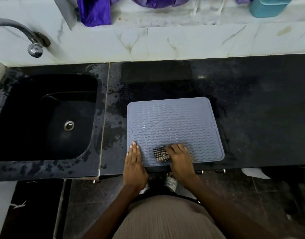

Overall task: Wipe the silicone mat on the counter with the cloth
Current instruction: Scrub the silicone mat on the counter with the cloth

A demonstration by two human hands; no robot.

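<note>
i'm seeing the mat lying flat on the black desk, just right of the sink, its near edge along the desk's front. it's grey-blue, ribbed with wavy ridges, corners rounded, glistening in the middle. my left hand is pressing flat on the mat's near left corner, fingers straight and together. my right hand is gripping the checked cloth, bunched against the mat near its front edge, fingers blurred.

grey ridged mat flat, checked cloth atop
</note>
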